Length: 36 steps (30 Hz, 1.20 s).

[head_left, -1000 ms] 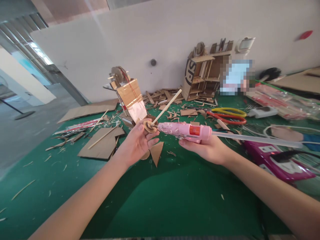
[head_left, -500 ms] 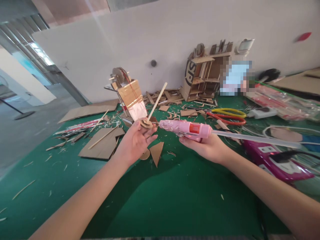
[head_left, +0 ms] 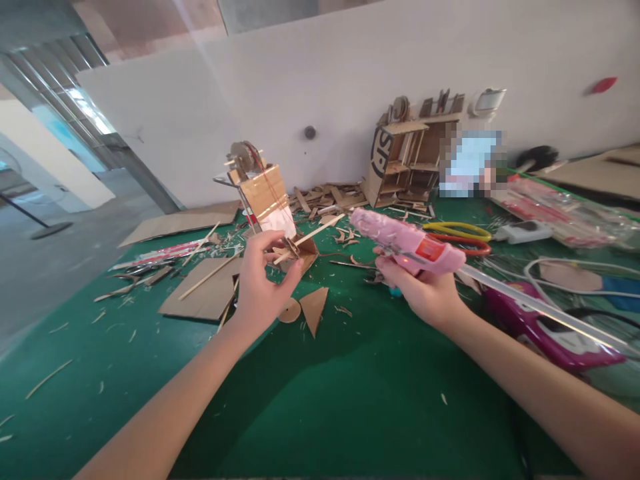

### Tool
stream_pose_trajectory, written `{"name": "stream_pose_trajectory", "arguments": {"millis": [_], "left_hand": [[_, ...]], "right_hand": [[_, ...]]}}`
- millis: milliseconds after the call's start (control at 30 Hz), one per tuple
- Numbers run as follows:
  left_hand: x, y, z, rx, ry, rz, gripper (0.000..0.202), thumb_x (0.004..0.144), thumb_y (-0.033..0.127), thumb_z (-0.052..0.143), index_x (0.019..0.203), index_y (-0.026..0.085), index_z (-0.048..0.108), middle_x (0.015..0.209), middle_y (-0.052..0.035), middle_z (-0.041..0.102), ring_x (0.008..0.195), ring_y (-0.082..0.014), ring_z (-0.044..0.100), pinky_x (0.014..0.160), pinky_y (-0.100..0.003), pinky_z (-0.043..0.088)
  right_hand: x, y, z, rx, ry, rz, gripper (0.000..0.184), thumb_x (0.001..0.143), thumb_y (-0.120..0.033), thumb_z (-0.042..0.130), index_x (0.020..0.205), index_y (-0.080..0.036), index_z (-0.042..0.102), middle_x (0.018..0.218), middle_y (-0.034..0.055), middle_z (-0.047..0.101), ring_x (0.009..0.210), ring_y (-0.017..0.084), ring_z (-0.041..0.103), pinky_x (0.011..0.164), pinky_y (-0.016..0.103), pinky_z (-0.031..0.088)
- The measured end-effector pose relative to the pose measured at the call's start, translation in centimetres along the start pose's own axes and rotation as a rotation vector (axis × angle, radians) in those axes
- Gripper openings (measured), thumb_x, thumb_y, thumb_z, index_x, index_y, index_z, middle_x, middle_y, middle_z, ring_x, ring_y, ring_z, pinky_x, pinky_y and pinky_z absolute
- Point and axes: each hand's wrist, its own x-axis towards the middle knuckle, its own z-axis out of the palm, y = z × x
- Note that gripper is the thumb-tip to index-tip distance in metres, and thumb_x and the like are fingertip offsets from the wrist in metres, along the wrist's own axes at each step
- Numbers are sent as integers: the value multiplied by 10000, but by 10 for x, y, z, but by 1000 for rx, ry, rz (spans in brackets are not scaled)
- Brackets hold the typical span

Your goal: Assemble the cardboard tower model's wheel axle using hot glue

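My left hand [head_left: 260,283] is closed, holding a small cardboard disc [head_left: 292,248] between thumb and fingers. A thin wooden stick [head_left: 324,228] passes through the disc and slants up to the right. My right hand [head_left: 431,293] grips a pink hot glue gun [head_left: 397,239] by its handle, nozzle end up and to the left, apart from the disc. From its back runs a long translucent glue stick [head_left: 545,307]. Below my left hand lie a round cardboard piece [head_left: 290,311] and a cardboard triangle [head_left: 315,310].
A cardboard model with a wheel and red string [head_left: 263,190] stands at the back left. Farther right is a cardboard shelf model [head_left: 383,163]. Scissors with yellow and red handles [head_left: 457,231], a purple power strip [head_left: 520,320], flat cardboard [head_left: 200,290] and scraps lie on the green table [head_left: 350,413].
My right hand has drawn the glue gun right, away from the disc. My left hand has turned the disc, so its stick now leans far over to the right instead of standing steeply.
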Motion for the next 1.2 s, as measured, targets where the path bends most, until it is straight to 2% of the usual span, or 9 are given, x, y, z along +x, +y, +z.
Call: {"name": "stream_pose_trajectory", "arguments": {"millis": [167, 400, 533, 633, 767, 867, 967, 1067, 1200], "left_hand": [[0, 2, -1, 141, 5, 13, 522, 764, 147, 672, 1222, 233, 437, 1122, -71, 519, 953, -175, 550, 743, -308, 515], [3, 7, -4, 314, 25, 211, 434, 751, 103, 672, 1139, 213, 512, 1121, -81, 547, 1018, -222, 551, 764, -346, 521], [4, 8, -5, 342, 27, 248, 414, 767, 108, 669, 1139, 218, 526, 1114, -75, 553, 1046, -232, 560, 853, -397, 517], [4, 8, -6, 339, 7, 271, 422, 784, 124, 664, 1167, 234, 524, 1120, -73, 547, 1054, -230, 565, 870, -402, 519], [4, 3, -7, 349, 0, 313, 508, 793, 133, 671, 1248, 260, 486, 1152, -75, 561, 1054, -227, 579, 867, -390, 523], [4, -4, -9, 349, 44, 329, 637, 794, 137, 676, 1344, 288, 392, 1189, -77, 580, 1034, -224, 599, 853, -396, 528], [6, -9, -10, 339, 59, 343, 720, 797, 132, 669, 1396, 298, 305, 1212, -85, 594, 1045, -230, 605, 847, -410, 533], [7, -7, -11, 366, 40, 402, 670, 789, 115, 669, 1353, 283, 350, 1222, -86, 597, 1098, -237, 589, 900, -440, 514], [8, -3, -11, 373, 16, 434, 537, 803, 121, 655, 1255, 268, 405, 1221, -76, 602, 1152, -229, 562, 955, -466, 484]], "right_hand": [[6, 3, 2, 126, 134, 94, 175, 836, -388, 620, 900, -231, 578, 568, -25, 476, 455, 120, 417, 417, 269, 339], [8, 0, 4, 175, 96, 138, 188, 824, -387, 628, 866, -208, 591, 550, -34, 481, 448, 108, 424, 417, 257, 339], [5, 2, 6, 110, 43, 157, 241, 820, -418, 625, 914, -198, 597, 548, -36, 497, 471, 121, 465, 460, 272, 390], [3, 3, 5, 49, 10, 155, 255, 827, -444, 610, 875, -194, 589, 533, -39, 480, 488, 128, 469, 482, 280, 399], [1, 4, 2, -15, -55, 55, 239, 838, -421, 601, 771, -193, 579, 568, -19, 505, 521, 131, 482, 498, 275, 402], [0, 3, -1, -73, -159, -97, 168, 833, -348, 608, 765, -195, 593, 678, 17, 585, 619, 159, 550, 568, 286, 438], [0, -2, -4, -131, -266, -201, 187, 836, -300, 593, 687, -199, 540, 683, 19, 570, 617, 152, 539, 572, 281, 421], [0, -8, -4, -148, -360, -225, 240, 844, -283, 577, 649, -205, 461, 615, -8, 489, 538, 121, 471, 509, 264, 363], [-1, -8, -3, -196, -370, -238, 257, 857, -282, 561, 657, -208, 417, 609, -18, 451, 533, 110, 430, 493, 256, 323]]}}
